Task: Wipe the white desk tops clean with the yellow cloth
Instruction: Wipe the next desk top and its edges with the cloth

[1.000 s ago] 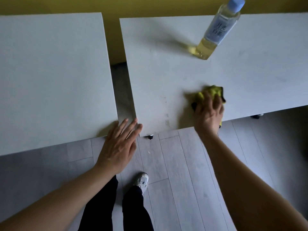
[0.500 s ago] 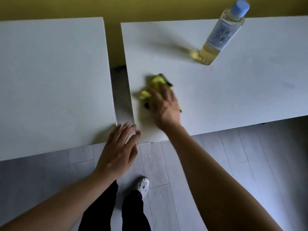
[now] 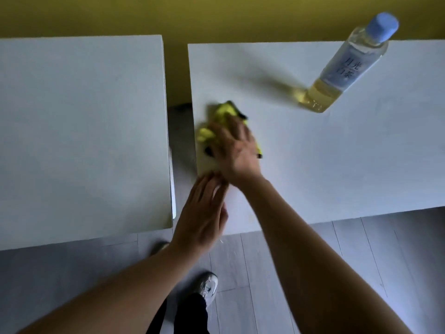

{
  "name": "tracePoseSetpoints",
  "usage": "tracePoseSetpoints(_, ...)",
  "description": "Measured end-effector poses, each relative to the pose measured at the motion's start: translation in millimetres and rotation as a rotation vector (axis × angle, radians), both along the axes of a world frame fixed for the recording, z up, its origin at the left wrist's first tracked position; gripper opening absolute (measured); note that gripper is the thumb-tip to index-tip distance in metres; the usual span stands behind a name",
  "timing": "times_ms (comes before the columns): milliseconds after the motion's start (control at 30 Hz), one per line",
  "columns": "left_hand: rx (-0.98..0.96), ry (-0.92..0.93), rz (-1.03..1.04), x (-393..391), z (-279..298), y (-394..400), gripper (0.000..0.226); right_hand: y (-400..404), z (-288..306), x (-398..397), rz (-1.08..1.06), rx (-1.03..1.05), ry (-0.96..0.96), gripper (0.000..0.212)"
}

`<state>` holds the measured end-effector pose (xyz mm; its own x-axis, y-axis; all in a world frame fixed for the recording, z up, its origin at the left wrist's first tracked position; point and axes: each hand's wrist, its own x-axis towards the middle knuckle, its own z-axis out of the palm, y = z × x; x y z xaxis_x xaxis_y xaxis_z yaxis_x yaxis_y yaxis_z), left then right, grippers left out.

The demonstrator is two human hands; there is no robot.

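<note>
Two white desks stand side by side, the left desk [image 3: 81, 131] and the right desk [image 3: 337, 160], with a narrow gap between them. The yellow cloth [image 3: 220, 119] lies bunched near the right desk's left edge. My right hand [image 3: 237, 150] presses down on it with fingers spread flat, covering most of it. My left hand [image 3: 204, 213] is flat and open over the right desk's front left corner, just below my right wrist.
A clear bottle [image 3: 346, 66] with a blue cap and yellowish liquid stands at the back of the right desk. A yellow wall runs behind both desks. Grey plank floor, my dark trouser legs and a white shoe [image 3: 208, 286] lie below.
My right hand has swept the cloth from the right desk's front middle to its left edge. My left hand has shifted right, from the left desk's corner to the right desk's corner.
</note>
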<state>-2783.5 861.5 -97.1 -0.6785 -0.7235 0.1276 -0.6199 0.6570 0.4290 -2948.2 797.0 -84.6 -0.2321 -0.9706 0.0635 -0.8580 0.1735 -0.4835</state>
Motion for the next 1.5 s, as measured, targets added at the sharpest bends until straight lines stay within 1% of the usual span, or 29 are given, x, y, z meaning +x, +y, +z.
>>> tracePoseSetpoints(33,-0.015,-0.001,-0.001,-0.2,-0.2,-0.1,0.05,-12.1,2.5,11.5,0.077,-0.002,-0.02,0.049)
tracePoseSetpoints(100,-0.031,-0.007,0.001,0.2,-0.1,-0.7,0.049,-22.2,3.2,17.2,0.153,0.001,-0.025,0.049)
tracePoseSetpoints(167,-0.035,-0.002,0.004,-0.4,0.0,-1.9,0.048,-19.1,-0.6,-2.7,0.123,-0.006,0.019,0.049)
tracePoseSetpoints(200,-0.042,0.004,0.008,0.0,-0.1,-1.9,0.048,-15.1,-1.4,-17.7,0.056,-0.004,0.034,0.049)
tracePoseSetpoints(300,-0.046,0.023,-0.004,0.0,0.4,0.0,0.048,0.8,-0.9,-72.6,-0.236,0.04,0.047,0.049)
tracePoseSetpoints(367,-0.046,0.022,-0.014,0.6,-1.1,0.7,0.049,7.8,-0.5,-96.3,-0.363,0.054,0.048,0.049)
tracePoseSetpoints(467,-0.039,0.026,-0.005,-0.6,-4.1,-0.2,0.05,0.8,-0.8,-96.1,-0.514,0.077,0.028,0.052)
tracePoseSetpoints(500,-0.051,0.028,0.001,-0.9,-5.0,-0.3,0.049,-6.0,-0.5,-87.6,-0.525,0.089,0.022,0.053)
tracePoseSetpoints(533,-0.058,0.03,0.006,-0.7,-5.4,0.2,0.049,-14.6,0.0,-74.9,-0.476,0.095,0.02,0.054)
tracePoseSetpoints(667,-0.045,0.001,0.009,0.2,-2.6,-1.1,0.047,-50.3,3.4,-1.4,0.007,0.032,0.022,0.053)
tracePoseSetpoints(733,-0.023,-0.041,0.007,2.0,0.7,-4.0,0.046,-61.8,3.1,17.4,0.109,0.012,0.0,0.051)
tracePoseSetpoints(833,0.004,-0.032,-0.026,3.5,5.9,-19.7,0.041,-66.7,-0.8,-3.6,0.145,0.003,0.034,0.051)
tracePoseSetpoints(900,-0.011,-0.019,-0.008,-2.2,7.6,-39.0,0.038,-71.8,-4.1,-39.4,0.019,0.024,0.057,0.053)
tracePoseSetpoints(967,-0.016,-0.013,0.043,-15.1,8.1,-65.6,0.041,-80.5,-5.0,-81.8,-0.173,0.08,0.098,0.054)
tracePoseSetpoints(1033,-0.001,-0.011,0.089,-31.3,7.9,-94.5,0.044,-89.1,-5.8,-114.6,-0.342,0.099,0.098,0.054)
tracePoseSetpoints(1100,0.032,-0.016,0.133,-45.8,6.7,-119.7,0.045,-99.0,-6.9,-126.9,-0.484,0.086,0.047,0.053)
tracePoseSetpoints(1167,0.059,-0.009,0.166,-55.8,4.4,-133.8,0.045,-111.1,-8.7,-119.2,-0.554,0.095,0.036,0.054)
tracePoseSetpoints(1200,0.071,0.004,0.177,-58.8,3.1,-135.6,0.045,-118.5,-9.3,-111.2,-0.525,0.099,0.052,0.055)
tracePoseSetpoints(1233,0.081,0.02,0.187,-60.4,2.1,-135.2,0.045,-127.4,-8.7,-101.6,-0.436,0.099,0.076,0.055)
tracePoseSetpoints(1333,0.098,0.039,0.193,-59.7,0.4,-131.9,0.048,-159.0,-3.0,-63.5,-0.016,0.087,0.078,0.051)
tracePoseSetpoints(1400,0.081,0.025,0.188,-57.8,-0.5,-130.8,0.05,-173.7,0.3,-40.2,0.179,0.065,0.031,0.049)
tracePoseSetpoints(1433,0.064,0.023,0.188,-57.6,-1.4,-131.5,0.049,-177.0,1.7,-35.9,0.222,0.051,0.011,0.048)
tracePoseSetpoints(1500,0.042,0.031,0.176,-58.2,-4.5,-133.0,0.049,-175.6,0.4,-44.8,0.236,0.017,0.022,0.048)
